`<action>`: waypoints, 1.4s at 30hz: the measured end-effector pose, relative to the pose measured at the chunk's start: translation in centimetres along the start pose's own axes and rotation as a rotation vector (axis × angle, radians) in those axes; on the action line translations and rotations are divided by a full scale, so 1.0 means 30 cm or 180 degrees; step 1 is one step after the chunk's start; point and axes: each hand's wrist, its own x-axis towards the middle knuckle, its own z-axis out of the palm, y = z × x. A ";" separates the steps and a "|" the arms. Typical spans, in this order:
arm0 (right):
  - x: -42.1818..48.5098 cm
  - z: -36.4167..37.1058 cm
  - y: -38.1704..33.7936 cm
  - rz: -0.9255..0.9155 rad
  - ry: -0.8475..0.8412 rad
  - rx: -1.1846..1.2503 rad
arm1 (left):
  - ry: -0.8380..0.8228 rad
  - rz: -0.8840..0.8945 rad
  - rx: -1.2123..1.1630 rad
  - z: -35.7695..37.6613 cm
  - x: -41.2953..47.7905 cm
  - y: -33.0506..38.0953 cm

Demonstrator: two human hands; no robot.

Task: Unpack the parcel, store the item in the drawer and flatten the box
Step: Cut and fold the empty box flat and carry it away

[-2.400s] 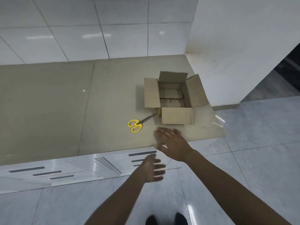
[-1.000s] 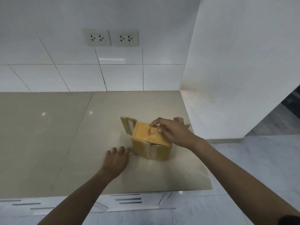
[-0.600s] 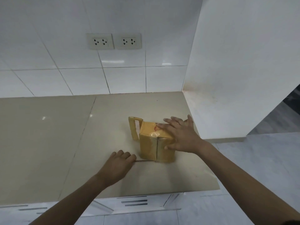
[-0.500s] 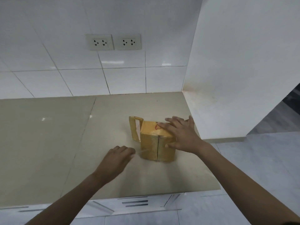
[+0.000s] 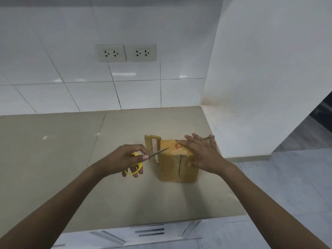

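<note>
A small cardboard box (image 5: pixel 172 169), wrapped in glossy tape, stands upside down on the beige countertop (image 5: pixel 71 159), its taped bottom up and a slit running down its near side. One flap sticks out at its left. My right hand (image 5: pixel 203 155) lies flat on the box's top and right side, holding it steady. My left hand (image 5: pixel 125 159) grips yellow-handled scissors (image 5: pixel 136 166) just left of the box, the blades shut and pointing up-right at the box's top edge.
White cabinet drawers (image 5: pixel 149 232) with dark slot handles sit below the counter's front edge. A white tiled wall with two socket plates (image 5: pixel 125 53) stands behind. A white wall (image 5: pixel 260 87) closes off the counter on the right; grey floor tiles lie beyond.
The open box was turned upside down and my right hand settled on it. My left hand picked the scissors off the counter and raised their tip toward the box.
</note>
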 end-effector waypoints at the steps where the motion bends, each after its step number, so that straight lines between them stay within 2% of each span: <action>1: 0.001 0.002 -0.001 -0.0009 0.0001 -0.0005 | -0.0011 -0.0032 0.0081 -0.013 0.010 0.010; 4: 0.005 0.007 -0.005 -0.0016 -0.0006 0.0091 | -0.0212 -0.0142 0.0391 -0.018 0.055 0.028; 10: 0.013 0.007 -0.018 0.0011 -0.0045 0.0080 | -0.0626 0.0042 0.0391 0.038 0.144 0.060; 19: 0.034 0.017 -0.025 0.0139 -0.0117 0.0101 | -0.0705 0.0423 0.0868 0.096 0.171 0.092; 23: 0.034 0.012 -0.014 0.0129 -0.0116 0.0131 | 0.0161 0.1186 0.1384 0.134 0.097 0.025; 26: 0.025 0.008 -0.019 0.0030 0.0003 0.0136 | 0.0203 0.1622 0.2252 0.199 0.025 -0.102; 29: 0.004 0.006 -0.041 -0.0105 0.0303 -0.0020 | 0.0395 0.1714 0.3397 0.286 -0.006 -0.228; 31: -0.013 0.012 -0.061 -0.0198 0.0525 -0.0229 | 0.0572 0.1527 0.3714 0.338 -0.004 -0.258; 34: -0.037 0.024 -0.090 -0.0353 0.1028 -0.0375 | 0.0842 0.1349 0.3610 0.424 -0.001 -0.288; 36: -0.051 0.034 -0.104 -0.0380 0.1164 -0.0382 | 0.0958 0.1237 0.3286 0.451 -0.017 -0.288; 39: -0.072 0.060 -0.113 -0.0382 0.1419 -0.0327 | 0.1498 0.1576 0.2965 0.413 -0.021 -0.240; 42: -0.079 0.080 -0.124 -0.0402 0.1821 -0.0210 | 0.2027 0.1739 0.2513 0.310 0.028 -0.094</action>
